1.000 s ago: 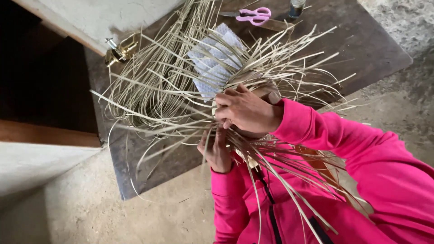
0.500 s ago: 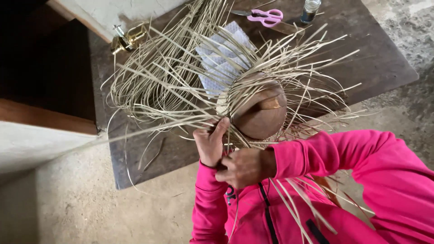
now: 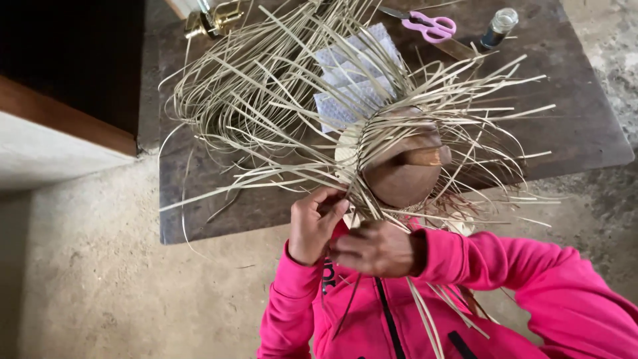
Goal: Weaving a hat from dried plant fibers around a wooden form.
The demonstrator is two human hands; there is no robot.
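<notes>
We have our left hand (image 3: 314, 225) and right hand (image 3: 377, 247) pinched on pale straw strands (image 3: 362, 199) at the near edge of the weave, which sits over a rounded wooden block (image 3: 402, 166) at the table (image 3: 199, 213) edge, close to our chest. Which strand each finger grips, we cannot quite tell. Pulling too hard could snap a strand or loosen the weave; loose strands fanning toward the scissors (image 3: 432, 26) and small bottle (image 3: 498, 26) could snag.
</notes>
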